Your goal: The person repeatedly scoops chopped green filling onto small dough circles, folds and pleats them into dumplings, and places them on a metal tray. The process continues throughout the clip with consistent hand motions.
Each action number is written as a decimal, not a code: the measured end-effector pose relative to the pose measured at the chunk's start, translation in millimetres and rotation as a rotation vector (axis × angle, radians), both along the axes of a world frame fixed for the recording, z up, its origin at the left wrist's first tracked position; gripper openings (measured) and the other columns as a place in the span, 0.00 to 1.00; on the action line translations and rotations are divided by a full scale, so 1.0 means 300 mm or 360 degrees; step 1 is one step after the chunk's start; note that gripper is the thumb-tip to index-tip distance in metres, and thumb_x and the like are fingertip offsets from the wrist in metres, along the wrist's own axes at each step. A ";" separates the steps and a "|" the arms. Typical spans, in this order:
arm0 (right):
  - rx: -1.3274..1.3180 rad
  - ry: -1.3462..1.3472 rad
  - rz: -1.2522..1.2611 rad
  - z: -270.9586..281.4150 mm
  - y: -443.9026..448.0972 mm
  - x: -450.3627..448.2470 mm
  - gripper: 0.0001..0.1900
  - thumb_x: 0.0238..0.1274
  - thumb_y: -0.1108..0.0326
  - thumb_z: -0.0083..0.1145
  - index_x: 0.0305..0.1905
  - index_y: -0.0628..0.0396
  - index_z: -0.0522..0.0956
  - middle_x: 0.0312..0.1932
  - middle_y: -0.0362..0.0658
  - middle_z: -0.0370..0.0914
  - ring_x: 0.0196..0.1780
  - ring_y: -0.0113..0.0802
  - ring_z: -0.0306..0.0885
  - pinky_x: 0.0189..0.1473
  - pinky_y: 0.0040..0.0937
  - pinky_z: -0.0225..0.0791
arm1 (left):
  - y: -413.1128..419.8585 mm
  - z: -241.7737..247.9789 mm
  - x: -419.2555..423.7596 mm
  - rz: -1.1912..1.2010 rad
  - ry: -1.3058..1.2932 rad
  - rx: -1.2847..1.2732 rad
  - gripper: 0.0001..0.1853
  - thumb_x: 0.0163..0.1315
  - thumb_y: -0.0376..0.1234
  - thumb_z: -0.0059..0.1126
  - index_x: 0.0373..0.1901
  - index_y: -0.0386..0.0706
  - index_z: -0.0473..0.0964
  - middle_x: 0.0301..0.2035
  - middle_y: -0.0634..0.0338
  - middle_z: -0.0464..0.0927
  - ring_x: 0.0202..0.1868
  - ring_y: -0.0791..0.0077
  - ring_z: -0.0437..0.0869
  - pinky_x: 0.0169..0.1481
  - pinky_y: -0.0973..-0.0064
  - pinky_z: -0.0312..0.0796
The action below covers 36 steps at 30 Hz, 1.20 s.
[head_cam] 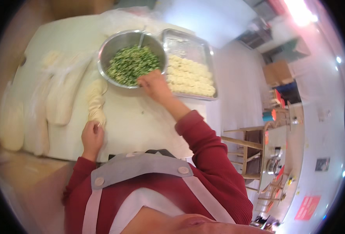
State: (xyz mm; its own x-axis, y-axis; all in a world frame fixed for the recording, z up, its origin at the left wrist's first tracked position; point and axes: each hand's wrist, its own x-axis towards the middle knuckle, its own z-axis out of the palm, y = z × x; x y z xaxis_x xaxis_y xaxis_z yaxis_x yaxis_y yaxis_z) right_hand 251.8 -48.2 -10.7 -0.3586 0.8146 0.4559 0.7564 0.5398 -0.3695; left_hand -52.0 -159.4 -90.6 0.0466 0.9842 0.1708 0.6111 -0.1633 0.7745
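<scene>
My left hand (92, 137) is at the near end of a long overlapping row of thin round dough wrappers (95, 98), with thumb and forefinger pinched on the endmost wrapper. My right hand (154, 84) hangs over the near right rim of a steel mixing bowl (106, 48), fingers curled together. Whether anything is between those fingers is hidden. Chopped green filling (133, 63) lies in the bowl, and a pale utensil handle (142, 37) leans up from its far side. Touching or close beside the bowl, a metal tray (187, 42) holds rows of filled dumplings (190, 77) in its nearer part.
Long pale dough pieces in clear plastic (62, 99) lie on the left of the white worktable (137, 122), with another piece of dough (11, 125) at the far left edge. Crumpled clear plastic (122, 19) sits behind the bowl. Wooden chairs (252, 143) and dining tables stand off to the right.
</scene>
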 end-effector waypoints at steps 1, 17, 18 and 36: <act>-0.0085 0.0041 -0.0041 -0.017 0.015 0.001 0.05 0.60 0.67 0.59 0.37 0.54 0.83 0.32 0.47 0.79 0.40 0.47 0.73 0.46 0.42 0.67 | -0.006 -0.024 -0.036 0.0058 -0.0174 -0.0130 0.08 0.58 0.33 0.56 0.35 0.38 0.72 0.28 0.57 0.74 0.28 0.65 0.74 0.39 0.71 0.67; -0.0313 -0.0003 -0.0055 -0.046 0.087 -0.185 0.08 0.63 0.65 0.58 0.39 0.57 0.83 0.30 0.48 0.78 0.38 0.47 0.74 0.42 0.40 0.68 | 0.126 0.022 -0.259 0.0090 -0.2264 -0.1165 0.20 0.70 0.29 0.46 0.61 0.29 0.63 0.51 0.48 0.76 0.52 0.65 0.80 0.59 0.71 0.73; -0.0348 0.0023 -0.0096 -0.022 0.075 -0.183 0.08 0.63 0.66 0.58 0.39 0.57 0.83 0.29 0.48 0.78 0.39 0.46 0.74 0.42 0.40 0.68 | 0.145 0.041 -0.249 0.0044 -0.2252 -0.1166 0.20 0.70 0.28 0.47 0.61 0.29 0.64 0.52 0.48 0.76 0.52 0.66 0.80 0.60 0.72 0.73; -0.0950 0.1856 -0.0696 -0.059 0.074 -0.167 0.14 0.68 0.64 0.51 0.45 0.63 0.81 0.33 0.43 0.81 0.34 0.25 0.70 0.38 0.23 0.64 | 0.454 0.190 0.021 -0.0149 -0.2229 -0.1157 0.17 0.75 0.34 0.36 0.55 0.29 0.67 0.51 0.45 0.76 0.53 0.59 0.79 0.59 0.64 0.73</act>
State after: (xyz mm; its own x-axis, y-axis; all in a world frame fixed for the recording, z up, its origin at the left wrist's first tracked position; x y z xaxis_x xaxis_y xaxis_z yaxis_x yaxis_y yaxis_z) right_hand 201.6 -26.0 -28.4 0.3190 0.9371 -0.1419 -0.0820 -0.1219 -0.9892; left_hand -45.8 -23.1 -33.5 0.3260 0.8745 -0.3591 -0.6174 0.4846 0.6197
